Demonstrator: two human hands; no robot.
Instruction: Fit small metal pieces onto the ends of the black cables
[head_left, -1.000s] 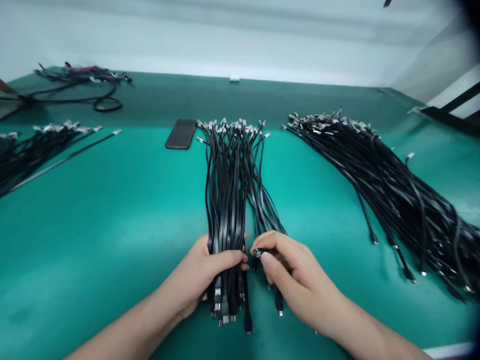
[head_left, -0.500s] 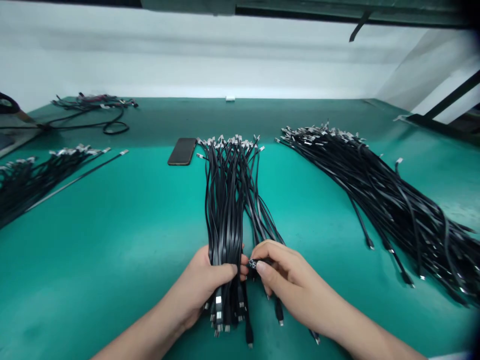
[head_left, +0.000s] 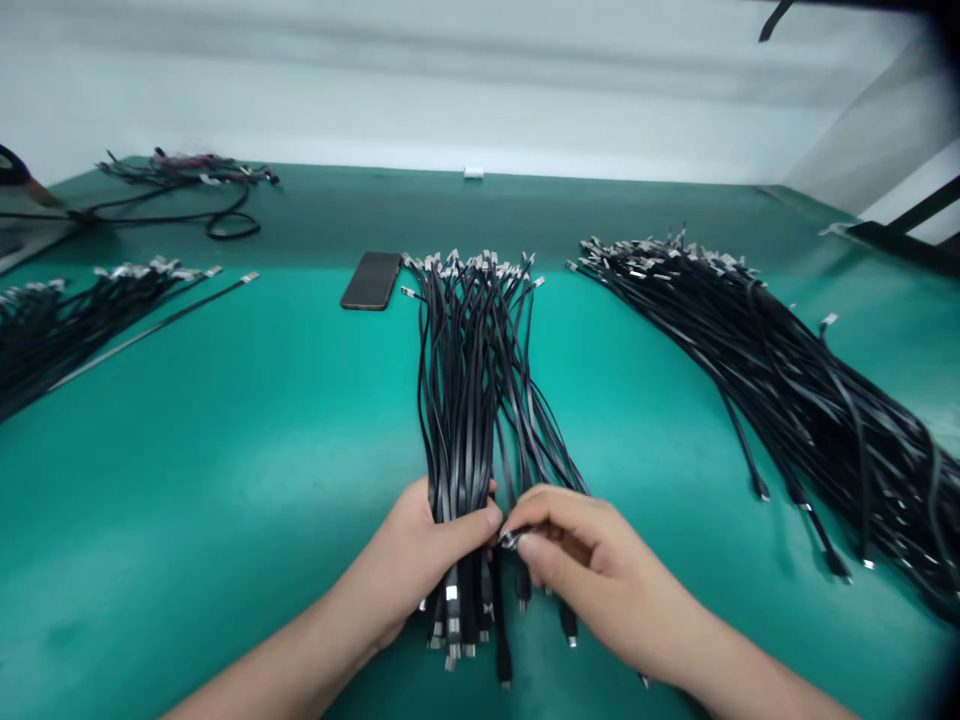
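A bundle of black flat cables [head_left: 469, 380] lies lengthwise on the green table [head_left: 247, 420], metal plugs fanned out at its far end. My left hand [head_left: 420, 565] is wrapped around the near end of the bundle, thumb across the top. My right hand [head_left: 577, 565] sits just to its right and pinches the plug end of one cable [head_left: 511, 540] between thumb and forefinger, touching the bundle. A few loose cable ends stick out below both hands toward me.
A large heap of the same black cables [head_left: 795, 390] spreads across the right side. Another pile [head_left: 67, 310] lies at the left edge. A dark phone [head_left: 371, 280] rests flat behind the bundle. Tangled wires [head_left: 187, 185] sit at the far left corner.
My right hand has brought the pinched cable end closer against the bundle in my left hand. The view has shifted slightly; the piles have not moved.
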